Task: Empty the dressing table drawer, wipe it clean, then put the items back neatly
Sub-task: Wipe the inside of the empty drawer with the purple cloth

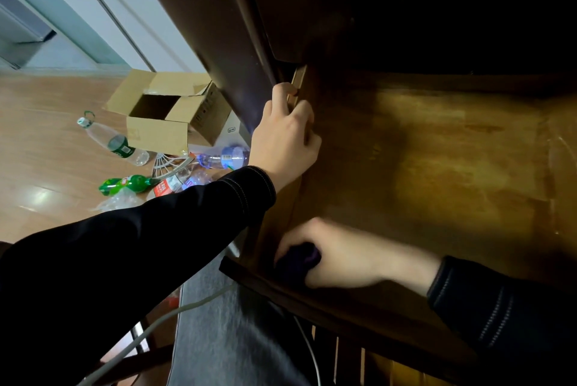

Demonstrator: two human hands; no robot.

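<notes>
**Cloth [298, 259] in near-left corner, floor runs off right**

My right hand [340, 256] is curled round the dark cloth, down in the drawer's [452, 167] near-left corner. The bare floor stretches right and away from it. My left hand [284, 136] grips the left side wall, farther back. The right does the wiping, I'd judge.

My left hand [285, 136]: arm outstretched, fingers curled over brown wooden drawer wall [298, 78].
My right hand [337, 256]: gripping a dark purple cloth [298, 260].
</notes>
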